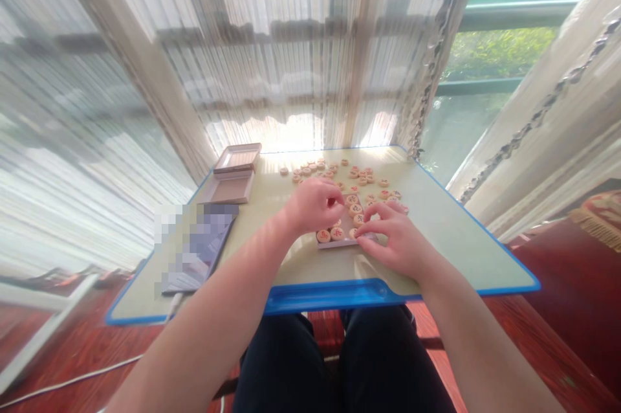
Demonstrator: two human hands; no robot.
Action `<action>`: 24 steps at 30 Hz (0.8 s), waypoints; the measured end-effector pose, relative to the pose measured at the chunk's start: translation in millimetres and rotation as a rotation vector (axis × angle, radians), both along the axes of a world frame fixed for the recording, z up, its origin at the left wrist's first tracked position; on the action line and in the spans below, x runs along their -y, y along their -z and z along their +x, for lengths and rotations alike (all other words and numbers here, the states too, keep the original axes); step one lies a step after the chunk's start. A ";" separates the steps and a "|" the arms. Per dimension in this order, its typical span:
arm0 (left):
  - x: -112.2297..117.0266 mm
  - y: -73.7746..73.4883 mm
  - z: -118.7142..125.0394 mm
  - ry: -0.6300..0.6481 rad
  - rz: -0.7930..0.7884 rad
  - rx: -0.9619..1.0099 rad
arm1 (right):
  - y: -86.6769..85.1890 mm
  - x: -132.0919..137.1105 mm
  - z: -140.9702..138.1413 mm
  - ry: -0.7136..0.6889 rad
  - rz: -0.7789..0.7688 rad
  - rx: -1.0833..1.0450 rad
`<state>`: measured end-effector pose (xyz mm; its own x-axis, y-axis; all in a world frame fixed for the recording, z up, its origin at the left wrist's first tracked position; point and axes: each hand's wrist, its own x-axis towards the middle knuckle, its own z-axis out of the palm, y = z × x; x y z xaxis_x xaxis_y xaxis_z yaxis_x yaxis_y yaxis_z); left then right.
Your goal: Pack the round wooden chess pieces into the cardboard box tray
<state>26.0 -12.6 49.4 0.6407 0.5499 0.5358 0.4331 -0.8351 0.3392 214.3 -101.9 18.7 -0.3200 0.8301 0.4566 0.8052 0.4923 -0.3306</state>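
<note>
A shallow box (341,245) lies near the front of the table, with round wooden xiangqi pieces (337,234) set in it along its front and right sides. Over its left part my left hand (317,204) is closed, fingers curled and thumb pressed to them; what they hold, if anything, is hidden. My right hand (395,238) reaches in from the right, thumb and forefinger together at a xiangqi piece (353,233) by the box's front right corner. Its other fingers bend over the right rim. My hands cover parts of the box.
Loose xiangqi pieces (310,167) are scattered behind and right of the box. Two shallow box parts (230,187) rest at the table's back left. A tablet-like device (213,251), partly pixelated, lies at left with a white cable. The table (466,251) has a blue edge; curtains hang behind.
</note>
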 end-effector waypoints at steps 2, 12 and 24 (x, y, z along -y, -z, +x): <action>-2.0 1.5 -1.2 -0.019 -0.005 0.001 | 0.2 -0.1 1.0 0.003 0.006 -0.010; -1.2 -0.6 -1.3 -0.067 0.019 -0.053 | 7.7 -5.5 3.6 0.071 0.096 -0.068; 31.0 -3.4 19.6 0.117 0.102 -0.382 | 5.8 -3.8 7.3 0.056 0.040 -0.100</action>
